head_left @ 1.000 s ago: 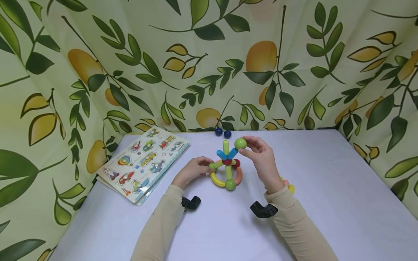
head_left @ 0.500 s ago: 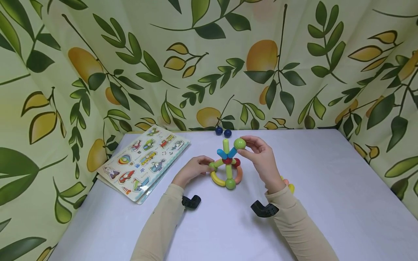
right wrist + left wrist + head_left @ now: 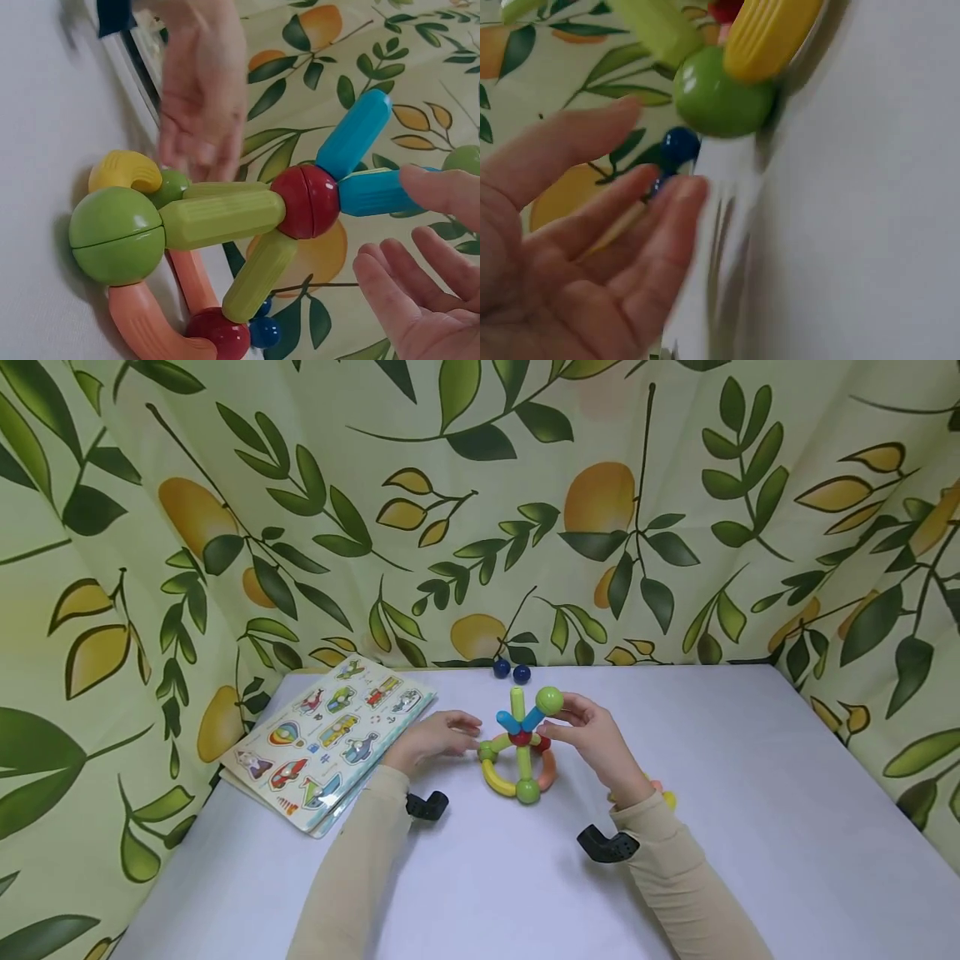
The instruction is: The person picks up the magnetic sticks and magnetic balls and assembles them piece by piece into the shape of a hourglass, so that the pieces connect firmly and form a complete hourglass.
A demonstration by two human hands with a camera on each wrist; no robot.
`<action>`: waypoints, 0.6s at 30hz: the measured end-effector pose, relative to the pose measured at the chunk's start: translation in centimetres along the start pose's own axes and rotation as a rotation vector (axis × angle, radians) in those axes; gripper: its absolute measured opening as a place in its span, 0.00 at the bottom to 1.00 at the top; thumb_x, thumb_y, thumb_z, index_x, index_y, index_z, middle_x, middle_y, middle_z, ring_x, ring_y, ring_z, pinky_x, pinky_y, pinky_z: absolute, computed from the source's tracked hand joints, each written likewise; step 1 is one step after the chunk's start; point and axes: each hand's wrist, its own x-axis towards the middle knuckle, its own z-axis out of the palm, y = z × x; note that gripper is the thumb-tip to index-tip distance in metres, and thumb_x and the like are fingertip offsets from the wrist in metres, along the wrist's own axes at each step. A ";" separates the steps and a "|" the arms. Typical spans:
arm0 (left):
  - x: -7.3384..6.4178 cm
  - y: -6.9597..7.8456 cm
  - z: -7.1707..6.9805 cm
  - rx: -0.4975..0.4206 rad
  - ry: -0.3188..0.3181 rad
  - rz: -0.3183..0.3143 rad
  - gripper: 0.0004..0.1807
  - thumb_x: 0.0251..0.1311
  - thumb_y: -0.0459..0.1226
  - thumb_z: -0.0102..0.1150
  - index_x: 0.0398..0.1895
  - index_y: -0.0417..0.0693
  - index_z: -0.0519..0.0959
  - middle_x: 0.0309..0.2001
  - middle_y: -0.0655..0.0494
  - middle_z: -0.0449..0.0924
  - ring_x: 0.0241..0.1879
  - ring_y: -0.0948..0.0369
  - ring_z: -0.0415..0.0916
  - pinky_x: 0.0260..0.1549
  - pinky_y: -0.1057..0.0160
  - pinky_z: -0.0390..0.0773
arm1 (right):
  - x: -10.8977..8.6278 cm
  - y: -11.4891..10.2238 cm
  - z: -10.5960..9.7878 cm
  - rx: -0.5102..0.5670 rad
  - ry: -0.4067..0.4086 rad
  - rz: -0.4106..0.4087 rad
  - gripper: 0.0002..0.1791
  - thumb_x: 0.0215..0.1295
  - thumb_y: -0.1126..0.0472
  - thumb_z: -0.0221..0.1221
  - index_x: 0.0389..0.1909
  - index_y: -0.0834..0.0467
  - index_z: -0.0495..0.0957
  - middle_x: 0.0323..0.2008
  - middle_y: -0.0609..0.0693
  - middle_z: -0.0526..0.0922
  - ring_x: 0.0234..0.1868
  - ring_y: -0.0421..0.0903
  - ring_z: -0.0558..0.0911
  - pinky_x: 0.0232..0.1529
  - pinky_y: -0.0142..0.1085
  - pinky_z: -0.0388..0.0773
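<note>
A ball-and-stick building toy stands on the table, with a curved yellow stick [image 3: 498,782] and curved orange stick [image 3: 549,770] at its base. Light green sticks rise from the base to a red ball [image 3: 304,202]. Blue sticks [image 3: 355,132] and an upright green stick [image 3: 517,703] project from that ball; a green ball [image 3: 549,700] tops one blue stick. My left hand [image 3: 435,742] is just left of the toy, fingers apart, touching nothing. My right hand [image 3: 596,743] is beside the blue stick below the top ball, its thumb overlapping that stick; contact cannot be told.
Picture boards [image 3: 330,735] lie stacked at the left. Two dark blue balls [image 3: 502,668] sit at the table's back edge, before the leaf-print curtain [image 3: 420,552]. Yellow and pink pieces [image 3: 669,799] show partly behind the right wrist.
My left hand has let go of the green ball at the base and moved left. My right fingers have come off the top green ball and sit slightly lower. The toy stays standing.
</note>
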 end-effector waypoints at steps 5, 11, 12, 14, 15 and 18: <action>3.3 1.7 -2.0 -0.006 0.161 0.150 0.29 0.62 0.36 0.64 0.67 0.44 0.70 0.66 0.47 0.74 0.64 0.50 0.73 0.64 0.51 0.72 | -0.1 0.3 0.4 -0.030 -0.018 0.022 0.29 0.62 0.60 0.66 0.64 0.60 0.72 0.59 0.60 0.80 0.64 0.55 0.76 0.71 0.56 0.65; 7.1 2.0 -2.2 0.013 0.148 0.176 0.36 0.61 0.33 0.64 0.73 0.46 0.64 0.73 0.48 0.64 0.72 0.49 0.63 0.72 0.49 0.64 | 0.0 0.7 0.9 -0.057 -0.029 0.044 0.27 0.62 0.59 0.67 0.61 0.62 0.76 0.55 0.59 0.83 0.59 0.51 0.79 0.68 0.53 0.70; 7.6 2.0 -2.1 0.017 0.141 0.174 0.37 0.60 0.33 0.64 0.73 0.46 0.63 0.74 0.48 0.63 0.73 0.49 0.62 0.72 0.49 0.63 | 0.0 0.7 1.0 -0.064 -0.024 0.049 0.26 0.62 0.59 0.66 0.60 0.62 0.76 0.54 0.58 0.84 0.58 0.50 0.80 0.68 0.53 0.70; 8.3 1.9 -1.8 0.027 0.130 0.187 0.38 0.59 0.31 0.64 0.74 0.46 0.62 0.75 0.47 0.61 0.74 0.48 0.60 0.73 0.49 0.61 | 0.0 0.8 1.0 -0.069 -0.014 0.057 0.25 0.62 0.59 0.66 0.59 0.62 0.77 0.53 0.58 0.84 0.56 0.48 0.81 0.67 0.53 0.71; 8.7 1.9 -1.7 0.030 0.127 0.195 0.39 0.59 0.31 0.64 0.74 0.46 0.62 0.75 0.47 0.61 0.75 0.47 0.59 0.74 0.49 0.60 | 0.0 0.8 1.0 -0.071 -0.010 0.060 0.25 0.62 0.59 0.66 0.59 0.61 0.77 0.53 0.57 0.85 0.55 0.48 0.81 0.67 0.53 0.72; 9.3 2.3 -1.4 0.041 0.128 0.202 0.39 0.58 0.29 0.64 0.74 0.46 0.61 0.75 0.47 0.61 0.75 0.48 0.57 0.74 0.50 0.58 | -0.1 0.7 1.0 -0.061 -0.002 0.063 0.24 0.61 0.60 0.66 0.58 0.61 0.78 0.53 0.57 0.85 0.55 0.47 0.83 0.66 0.53 0.72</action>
